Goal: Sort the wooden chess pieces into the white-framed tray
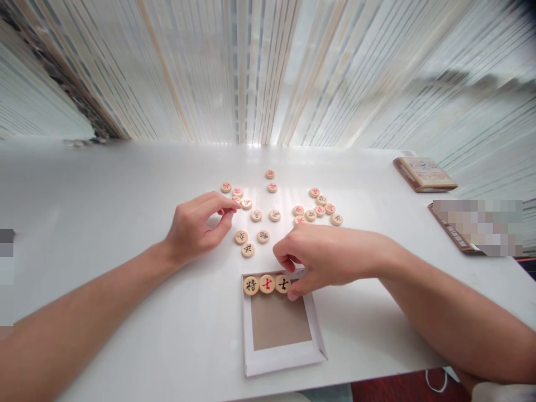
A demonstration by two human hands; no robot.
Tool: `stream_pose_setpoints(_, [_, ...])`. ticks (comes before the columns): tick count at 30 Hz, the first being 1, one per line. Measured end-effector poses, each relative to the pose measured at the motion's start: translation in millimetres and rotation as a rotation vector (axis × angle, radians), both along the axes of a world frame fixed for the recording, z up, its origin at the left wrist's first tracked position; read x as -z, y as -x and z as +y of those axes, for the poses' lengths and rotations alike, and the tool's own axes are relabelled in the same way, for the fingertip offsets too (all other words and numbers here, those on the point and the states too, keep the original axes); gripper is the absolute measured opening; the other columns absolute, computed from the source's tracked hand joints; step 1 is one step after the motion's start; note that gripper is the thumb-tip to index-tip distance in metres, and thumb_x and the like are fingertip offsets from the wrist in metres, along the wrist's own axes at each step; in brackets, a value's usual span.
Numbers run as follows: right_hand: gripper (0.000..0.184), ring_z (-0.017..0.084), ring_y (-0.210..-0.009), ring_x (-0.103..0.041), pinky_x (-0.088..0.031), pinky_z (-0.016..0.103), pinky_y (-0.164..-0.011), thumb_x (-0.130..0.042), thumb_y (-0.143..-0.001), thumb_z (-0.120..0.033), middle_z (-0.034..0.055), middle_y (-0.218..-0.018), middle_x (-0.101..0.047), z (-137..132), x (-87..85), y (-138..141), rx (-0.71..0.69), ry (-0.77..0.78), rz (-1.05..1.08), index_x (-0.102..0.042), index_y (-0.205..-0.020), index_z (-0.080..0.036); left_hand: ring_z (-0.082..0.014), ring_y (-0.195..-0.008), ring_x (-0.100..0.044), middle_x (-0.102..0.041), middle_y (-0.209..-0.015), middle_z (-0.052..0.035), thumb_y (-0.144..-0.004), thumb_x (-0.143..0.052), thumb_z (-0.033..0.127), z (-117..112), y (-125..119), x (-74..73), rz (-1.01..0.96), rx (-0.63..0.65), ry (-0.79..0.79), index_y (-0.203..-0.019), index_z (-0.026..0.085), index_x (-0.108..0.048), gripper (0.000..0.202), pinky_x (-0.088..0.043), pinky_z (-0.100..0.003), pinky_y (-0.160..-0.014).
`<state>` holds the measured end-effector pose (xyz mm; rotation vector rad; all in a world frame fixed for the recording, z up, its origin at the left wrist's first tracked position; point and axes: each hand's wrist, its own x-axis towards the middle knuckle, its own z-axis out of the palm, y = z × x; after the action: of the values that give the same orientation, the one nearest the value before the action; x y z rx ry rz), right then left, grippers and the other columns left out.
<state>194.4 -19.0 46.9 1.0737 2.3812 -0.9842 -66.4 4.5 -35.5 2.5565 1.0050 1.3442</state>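
My left hand (203, 223) is over the table with thumb and index finger drawn together. Its index fingertip meets the left edge of a wooden xiangqi piece (247, 204) with a black character; any grip is hard to make out. My right hand (322, 257) bends over the far right corner of a shallow white box tray (274, 362). Its thumb and curled index finger are at the right edge of a black-lettered xiangqi piece (282, 284). To the left, a red-lettered piece (267, 284) and another black one (250, 285) complete a row along the tray's far side.
Loose xiangqi pieces lie beyond the tray: a black-lettered one (248, 249), a red one (270, 174) and several in a right-hand cluster (321, 199). Two flat boxes (426, 174) (477, 228) lie at the right. A striped curtain (251, 72) hangs behind the white table (125, 178).
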Motion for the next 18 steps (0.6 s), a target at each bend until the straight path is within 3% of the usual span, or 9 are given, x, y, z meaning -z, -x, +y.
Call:
stream_pose_setpoints(6, [0.029,0.016,-0.069,-0.052,-0.031,0.028,-0.056,-0.082,-0.080,-0.040,-0.0014,-0.072,-0.058,-1,0.3,2,-0.004,-0.036,0.011,-0.058,-0.082,-0.022,-0.0158,-0.076,-0.073,-0.078,-0.086,-0.0045,-0.094,-0.061,0.004,-1,-1,-2.3,-0.008,0.012,0.011,-0.096,0.016,-0.074,0.018,-0.057,-0.028,-0.072])
stream_pose_setpoints(9, [0.032,0.016,-0.066,-0.051,-0.031,0.027,-0.056,-0.085,-0.080,-0.043,-0.0026,-0.069,-0.057,2,-6.7,-4,0.005,-0.033,0.005,-0.061,-0.085,-0.023,-0.0150,-0.077,-0.073,-0.078,-0.086,-0.0039,-0.094,-0.061,0.003,-1,-1,-2.3,-0.027,0.037,0.006,-0.098,0.017,-0.074,0.020,-0.057,-0.026,-0.072])
stream_pose_setpoints(14, [0.032,0.013,-0.062,-0.047,-0.031,0.027,-0.057,-0.087,-0.080,-0.047,-0.0044,-0.067,-0.054,8,-23.4,-23,0.093,-0.155,0.075,-0.069,-0.085,-0.021,-0.0138,-0.079,-0.074,-0.078,-0.089,-0.0044,-0.093,-0.062,0.000,0,1,-0.5,-0.026,0.052,0.003,-0.101,0.015,-0.074,0.021,-0.057,-0.024,-0.074])
stream_pose_setpoints(18, [0.029,0.012,-0.061,-0.050,-0.033,0.026,-0.059,-0.086,-0.082,-0.047,-0.0037,-0.070,-0.059,3,-23.4,-21,0.086,-0.152,0.095,-0.075,-0.091,-0.022,-0.0143,-0.077,-0.074,-0.077,-0.086,-0.0032,-0.094,-0.061,0.002,0,1,-0.2,-0.013,0.035,-0.011,-0.098,0.017,-0.074,0.020,-0.057,-0.025,-0.073])
